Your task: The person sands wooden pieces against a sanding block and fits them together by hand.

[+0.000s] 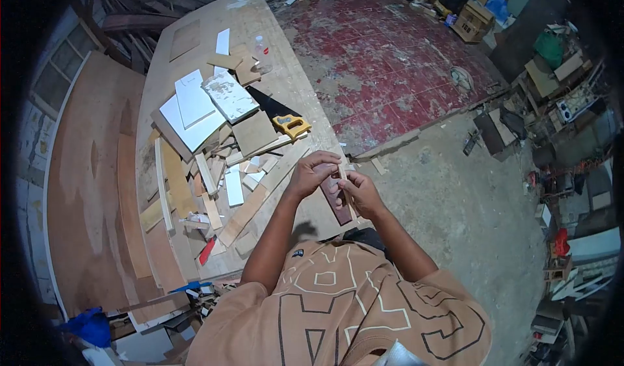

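A thin pale wooden strip (344, 170) stands between my two hands at the right edge of the workbench. The fingers of my left hand (313, 175) close on its upper end. Lower down, my right hand (362, 195) pinches the strip between thumb and fingers. Right under and beside them lies a dark reddish-brown piece (340, 215) with a scalloped inner edge, partly hidden by the hands. A handsaw with a yellow handle (292, 126) rests farther up the bench, its dark blade pointing away to the left.
The plywood workbench (286, 54) carries white boards (194, 98), several wood offcuts (234, 185), a plastic bottle (262, 47) and a red-handled tool (207, 251). A large plywood sheet (84, 190) leans at left. Red tiled floor (383, 60) and a cardboard box (474, 23) lie beyond.
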`<state>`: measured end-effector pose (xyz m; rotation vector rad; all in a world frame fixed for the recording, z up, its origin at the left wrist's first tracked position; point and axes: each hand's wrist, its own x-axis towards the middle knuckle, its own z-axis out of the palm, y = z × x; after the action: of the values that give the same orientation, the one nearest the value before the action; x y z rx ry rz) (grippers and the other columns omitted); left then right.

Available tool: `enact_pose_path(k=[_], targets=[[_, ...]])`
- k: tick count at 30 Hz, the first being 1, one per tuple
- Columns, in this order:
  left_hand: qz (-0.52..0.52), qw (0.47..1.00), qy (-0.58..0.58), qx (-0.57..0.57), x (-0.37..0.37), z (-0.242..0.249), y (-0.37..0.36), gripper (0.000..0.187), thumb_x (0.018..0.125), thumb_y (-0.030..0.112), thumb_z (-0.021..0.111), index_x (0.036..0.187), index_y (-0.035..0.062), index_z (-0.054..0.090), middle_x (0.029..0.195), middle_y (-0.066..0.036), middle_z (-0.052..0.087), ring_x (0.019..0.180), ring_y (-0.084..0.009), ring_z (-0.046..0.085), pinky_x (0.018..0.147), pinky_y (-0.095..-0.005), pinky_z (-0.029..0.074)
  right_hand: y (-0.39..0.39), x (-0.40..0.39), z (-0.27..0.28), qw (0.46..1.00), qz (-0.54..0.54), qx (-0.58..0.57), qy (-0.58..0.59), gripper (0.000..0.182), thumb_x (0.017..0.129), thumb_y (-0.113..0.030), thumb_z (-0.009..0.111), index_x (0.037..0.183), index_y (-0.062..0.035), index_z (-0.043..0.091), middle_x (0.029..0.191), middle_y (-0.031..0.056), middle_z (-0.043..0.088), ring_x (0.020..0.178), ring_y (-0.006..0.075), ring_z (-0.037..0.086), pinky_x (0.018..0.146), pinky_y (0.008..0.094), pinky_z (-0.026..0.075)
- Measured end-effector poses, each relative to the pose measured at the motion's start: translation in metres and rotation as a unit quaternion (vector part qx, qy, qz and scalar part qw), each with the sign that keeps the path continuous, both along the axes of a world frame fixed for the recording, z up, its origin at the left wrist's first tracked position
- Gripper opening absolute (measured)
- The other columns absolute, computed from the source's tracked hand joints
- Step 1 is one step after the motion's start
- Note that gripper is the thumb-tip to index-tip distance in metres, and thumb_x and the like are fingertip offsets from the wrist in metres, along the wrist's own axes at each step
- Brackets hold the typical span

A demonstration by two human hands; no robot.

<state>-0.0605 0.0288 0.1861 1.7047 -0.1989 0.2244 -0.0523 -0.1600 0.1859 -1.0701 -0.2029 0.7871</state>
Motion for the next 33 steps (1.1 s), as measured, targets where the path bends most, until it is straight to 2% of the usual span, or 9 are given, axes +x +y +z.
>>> enact_pose_path(k=[5, 8, 13, 15, 17, 20, 22, 25, 33], targets=[[0.006, 0.997, -0.060, 0.041, 0.005, 0.003, -0.001, 0.021, 0.074, -0.003, 0.072, 0.093, 0.0056, 0.071, 0.104, -0.008, 0.068, 0.101, -0.0198, 0.064, 0.089, -0.0318, 0.050, -0.002, -0.003, 0.008, 1.000, -0.018, -0.018, -0.003, 0.020, 0.096, -0.017, 0.057, 0.107, 0.0001, 0.056, 0.085, 0.0096, 0.065, 0.059, 0.0140, 0.063, 0.054, 0.0288, 0.056], [0.000, 0.994, -0.097, 0.047, 0.005, 0.008, -0.002, 0.022, 0.072, -0.004, 0.072, 0.092, 0.0059, 0.071, 0.104, -0.009, 0.068, 0.100, -0.0205, 0.064, 0.089, -0.0318, 0.050, -0.003, -0.001, 0.010, 0.999, -0.018, -0.046, -0.009, 0.022, 0.098, -0.020, 0.054, 0.109, -0.0003, 0.056, 0.085, 0.0089, 0.065, 0.063, 0.0154, 0.064, 0.061, 0.0310, 0.057], [-0.002, 0.992, -0.110, 0.061, 0.005, 0.017, -0.001, 0.026, 0.072, -0.002, 0.074, 0.097, 0.0053, 0.071, 0.106, -0.008, 0.068, 0.101, -0.0193, 0.064, 0.090, -0.0320, 0.050, -0.007, 0.006, -0.006, 0.999, 0.019, -0.013, -0.034, 0.034, 0.102, -0.026, 0.044, 0.121, -0.0012, 0.054, 0.097, 0.0088, 0.063, 0.087, 0.0178, 0.065, 0.083, 0.0336, 0.053], [-0.007, 0.992, 0.066, -0.107, 0.001, 0.027, -0.007, 0.027, 0.074, 0.003, 0.074, 0.101, 0.0039, 0.070, 0.106, -0.008, 0.068, 0.098, -0.0171, 0.064, 0.088, -0.0323, 0.050, -0.007, 0.008, -0.009, 1.000, 0.012, 0.005, -0.021, 0.035, 0.102, -0.028, 0.044, 0.124, -0.0015, 0.052, 0.100, 0.0090, 0.063, 0.088, 0.0176, 0.064, 0.084, 0.0331, 0.053], [-0.031, 0.995, 0.079, -0.046, 0.004, 0.017, -0.001, 0.027, 0.076, 0.006, 0.074, 0.102, 0.0029, 0.069, 0.106, -0.008, 0.069, 0.097, -0.0158, 0.064, 0.087, -0.0319, 0.051, -0.007, 0.009, -0.014, 1.000, 0.006, 0.022, -0.006, 0.038, 0.102, -0.030, 0.043, 0.126, -0.0017, 0.051, 0.104, 0.0093, 0.062, 0.090, 0.0175, 0.064, 0.085, 0.0327, 0.052], [-0.048, 0.995, 0.082, 0.028, 0.006, 0.006, 0.000, 0.024, 0.079, 0.011, 0.074, 0.101, 0.0015, 0.069, 0.100, -0.009, 0.070, 0.092, -0.0120, 0.064, 0.084, -0.0293, 0.051, -0.006, 0.013, -0.020, 1.000, 0.009, 0.019, 0.003, 0.039, 0.102, -0.033, 0.042, 0.125, -0.0029, 0.050, 0.102, 0.0093, 0.061, 0.087, 0.0184, 0.064, 0.079, 0.0329, 0.054], [-0.032, 0.986, 0.161, -0.038, 0.005, 0.009, -0.005, 0.022, 0.078, 0.009, 0.075, 0.097, 0.0009, 0.067, 0.095, -0.006, 0.069, 0.087, -0.0106, 0.064, 0.081, -0.0273, 0.051, -0.004, 0.012, -0.019, 0.995, -0.016, 0.050, 0.085, 0.035, 0.102, -0.035, 0.041, 0.117, -0.0053, 0.052, 0.094, 0.0091, 0.061, 0.079, 0.0191, 0.063, 0.069, 0.0333, 0.056], [0.015, 0.996, 0.086, -0.030, 0.007, -0.005, -0.015, 0.021, 0.077, 0.007, 0.076, 0.093, 0.0013, 0.065, 0.089, -0.003, 0.068, 0.080, -0.0103, 0.064, 0.077, -0.0262, 0.052, 0.001, 0.014, -0.031, 0.989, -0.061, 0.016, 0.135, 0.028, 0.101, -0.033, 0.042, 0.109, -0.0084, 0.053, 0.085, 0.0073, 0.058, 0.069, 0.0176, 0.061, 0.055, 0.0323, 0.053], [0.028, 0.980, 0.124, -0.151, 0.011, -0.024, -0.017, 0.032, 0.077, 0.004, 0.077, 0.105, 0.0038, 0.061, 0.089, -0.001, 0.064, 0.083, -0.0085, 0.061, 0.076, -0.0248, 0.050, 0.013, 0.016, -0.039, 0.990, -0.078, 0.006, 0.116, 0.025, 0.102, -0.032, 0.040, 0.105, -0.0111, 0.053, 0.071, 0.0031, 0.054, 0.053, 0.0137, 0.052, 0.045, 0.0279, 0.044]])
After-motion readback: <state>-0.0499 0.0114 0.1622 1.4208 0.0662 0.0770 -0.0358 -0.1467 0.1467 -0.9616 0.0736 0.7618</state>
